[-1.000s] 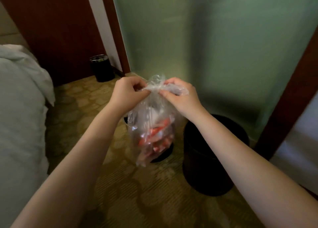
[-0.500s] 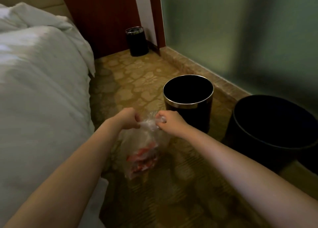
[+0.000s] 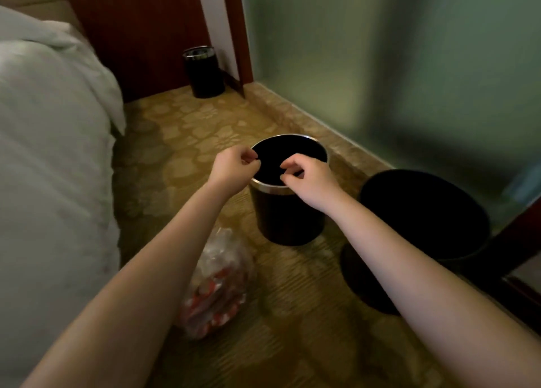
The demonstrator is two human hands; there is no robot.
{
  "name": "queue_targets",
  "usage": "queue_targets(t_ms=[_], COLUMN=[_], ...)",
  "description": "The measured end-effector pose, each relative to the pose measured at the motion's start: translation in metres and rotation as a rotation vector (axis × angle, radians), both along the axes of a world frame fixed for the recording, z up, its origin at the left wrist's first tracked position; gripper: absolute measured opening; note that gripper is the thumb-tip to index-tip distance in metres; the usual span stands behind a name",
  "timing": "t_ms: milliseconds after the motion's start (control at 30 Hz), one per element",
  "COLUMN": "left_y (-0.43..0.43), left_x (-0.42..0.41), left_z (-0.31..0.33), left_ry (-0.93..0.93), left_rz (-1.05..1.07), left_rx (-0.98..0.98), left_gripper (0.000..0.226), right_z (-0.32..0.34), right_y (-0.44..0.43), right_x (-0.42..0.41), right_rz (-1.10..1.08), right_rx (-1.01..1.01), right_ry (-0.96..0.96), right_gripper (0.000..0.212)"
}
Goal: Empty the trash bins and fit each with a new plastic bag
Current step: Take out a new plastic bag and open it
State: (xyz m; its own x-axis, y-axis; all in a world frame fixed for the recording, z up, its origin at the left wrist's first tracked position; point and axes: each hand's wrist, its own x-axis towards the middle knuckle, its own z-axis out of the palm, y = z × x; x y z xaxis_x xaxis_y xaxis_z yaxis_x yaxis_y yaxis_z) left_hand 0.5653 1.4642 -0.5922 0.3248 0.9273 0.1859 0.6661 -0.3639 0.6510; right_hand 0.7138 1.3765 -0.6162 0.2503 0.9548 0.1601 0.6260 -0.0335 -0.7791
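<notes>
A small black bin [image 3: 288, 218] with a silver rim stands on the patterned carpet, and its inside looks dark and bare. My left hand [image 3: 234, 168] hovers over its left rim and my right hand [image 3: 307, 179] over its near rim. Both have curled fingers with nothing visible in them. A clear plastic bag of red and white trash [image 3: 216, 285] lies tied on the floor under my left forearm, which hides part of it.
A larger black bin [image 3: 424, 220] stands to the right, close to the small one. Another small bin [image 3: 203, 71] sits at the far wall. A white bed [image 3: 44, 153] fills the left side. A frosted glass wall [image 3: 380, 65] with a stone kerb runs along the right.
Both hands have let go of the tied trash bag, which now lies on the floor. They have moved forward and up to the small bin's rim.
</notes>
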Motion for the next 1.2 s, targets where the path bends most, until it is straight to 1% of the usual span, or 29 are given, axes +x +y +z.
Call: queue_targets(t_ms=[67,133,233,400,533,667,900,967,1100,1200], left_y=[-0.010,-0.021,-0.033,-0.049,-0.064,-0.084,-0.137,-0.159,-0.213,-0.253], left_x=[0.038,0.078,0.132,0.189,0.210,0.226,0.244,0.248,0.264,0.279], left_z=[0.010,0.020,0.044,0.111,0.201,0.312,0.497,0.544,0.620,0.655], left_ry=[-0.133,-0.190,-0.174,-0.116,0.005,0.052,0.072,0.052,0.018,0.001], left_rz=[-0.004,-0.059,-0.197,-0.307,-0.357,-0.429,-0.517,-0.531,-0.588,-0.647], left_rx=[0.016,0.023,0.048,0.010,-0.095,-0.095,-0.138,-0.154,-0.161,-0.185], left_gripper=[0.013,0.014,0.016,0.021,0.025,0.025,0.022,0.021,0.018,0.016], right_z=[0.013,0.025,0.053,0.124,0.220,0.329,0.513,0.561,0.640,0.681], right_y=[-0.013,-0.028,-0.051,-0.077,-0.106,-0.129,-0.195,-0.220,-0.279,-0.322], right_x=[0.032,0.064,0.112,0.176,0.203,0.214,0.220,0.221,0.224,0.229], right_rz=[-0.103,-0.199,-0.317,-0.396,-0.414,-0.427,-0.494,-0.526,-0.582,-0.611], right_rx=[0.053,0.081,0.069,-0.004,-0.073,-0.115,-0.150,-0.161,-0.132,-0.129], right_ry=[0.018,0.025,-0.007,-0.019,-0.001,-0.042,-0.005,0.012,0.113,0.164], right_gripper=[0.015,0.013,0.015,0.010,0.011,0.011,0.010,0.009,0.011,0.007])
